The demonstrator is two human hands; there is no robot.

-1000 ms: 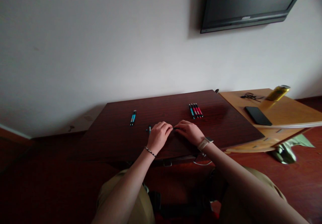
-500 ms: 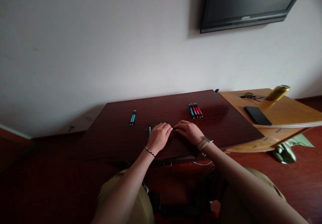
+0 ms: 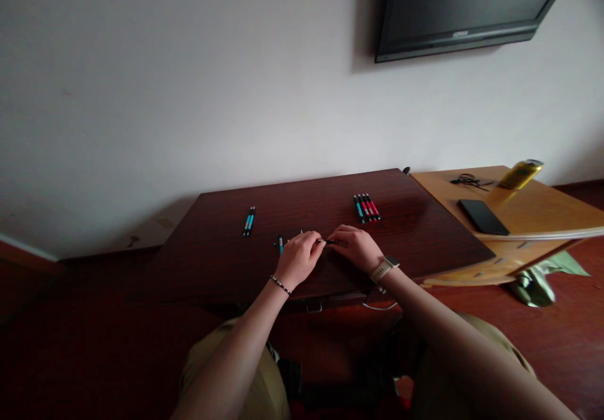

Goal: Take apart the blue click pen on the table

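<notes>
Over the front part of the dark wooden table (image 3: pixel 306 203), my left hand (image 3: pixel 299 256) and my right hand (image 3: pixel 357 247) meet almost tip to tip. Both are closed in a pinch on a thin black pen part (image 3: pixel 331 242), which shows between the fingertips; the rest of it is hidden. Just left of my left hand lies a blue-and-black pen piece (image 3: pixel 280 244), with a tiny blue bit (image 3: pixel 275 244) beside it. Two blue pens (image 3: pixel 249 221) lie side by side farther left. Beyond my right hand, several blue and pink pens (image 3: pixel 367 208) form a row.
A lighter wooden desk (image 3: pixel 434 187) adjoins on the right, bearing a black phone (image 3: pixel 483 216), a coiled black cable (image 3: pixel 469 181) and a yellow can (image 3: pixel 520 174). The wall behind carries a television (image 3: pixel 472 4). A white cable (image 3: pixel 381 307) hangs under the table's front edge.
My fingertips have drawn slightly apart, and more of the black pen part shows between them. The pens on the table have stayed put.
</notes>
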